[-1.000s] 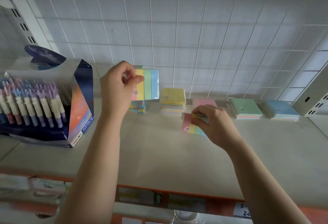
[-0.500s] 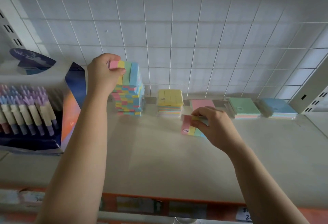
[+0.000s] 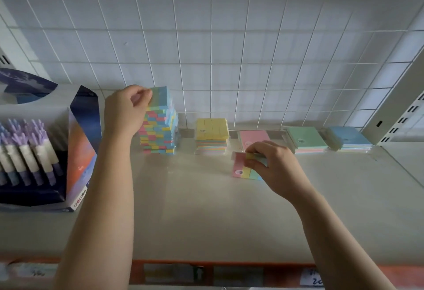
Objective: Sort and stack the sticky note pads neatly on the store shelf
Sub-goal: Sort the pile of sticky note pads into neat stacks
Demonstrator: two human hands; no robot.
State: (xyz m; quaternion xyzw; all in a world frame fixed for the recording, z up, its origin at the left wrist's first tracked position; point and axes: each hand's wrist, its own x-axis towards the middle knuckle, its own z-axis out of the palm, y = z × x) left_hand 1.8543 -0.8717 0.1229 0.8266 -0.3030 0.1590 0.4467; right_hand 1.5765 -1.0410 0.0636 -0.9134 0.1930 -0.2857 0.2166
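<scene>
Reaching arms: two bare arms go up over the orange front strip (image 3: 229, 265) of the shelf (image 3: 206, 221).
Right hand (image 3: 275, 165): fingers bent, pinching a small striped pad (image 3: 240, 170) of pink, yellow and green, low on the shelf just in front of the pink pad (image 3: 252, 137).
Left hand (image 3: 124, 110): fingers curled round the left side of the top pad (image 3: 160, 97), which sits on the tall stack (image 3: 160, 133).
Stack spot: at the back of the shelf, a bit crooked, just right of the pen box (image 3: 78, 152).
Back row: yellow stack (image 3: 212, 133), pink pad, green stack (image 3: 306, 138), blue stack (image 3: 348, 137), side by side.
Wall: a white wire grid (image 3: 229, 37) behind it all.
</scene>
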